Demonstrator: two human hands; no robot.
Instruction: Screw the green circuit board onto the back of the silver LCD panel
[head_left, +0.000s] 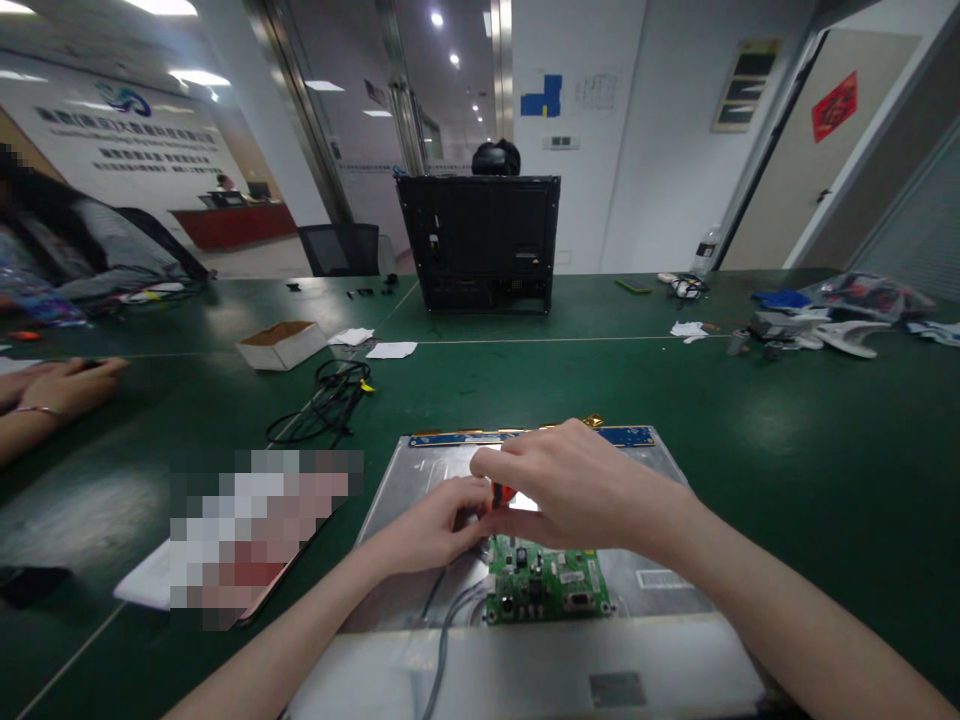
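A large silver display panel [660, 650] lies back side up on the table in front of me. My right hand [577, 485] is closed around the red and black handle of what looks like a screwdriver [501, 494], above the upper left part of a green circuit board [551, 585]. Its tip is hidden. Beside it, my left hand [435, 525] has its fingers pinched together low over the panel, at the board's upper left corner; what they hold does not show. Grey cables [444, 640] run from the board's left side. A blue board strip [630, 436] follows the panel's far edge.
To the left are papers with a pixelated surface [255, 540], a black cable bundle [330, 400] and a white box [281, 345]. A black monitor housing [480, 245] stands at the back. Another person's hands [67, 390] rest at far left. Plastic parts [810, 328] lie at right.
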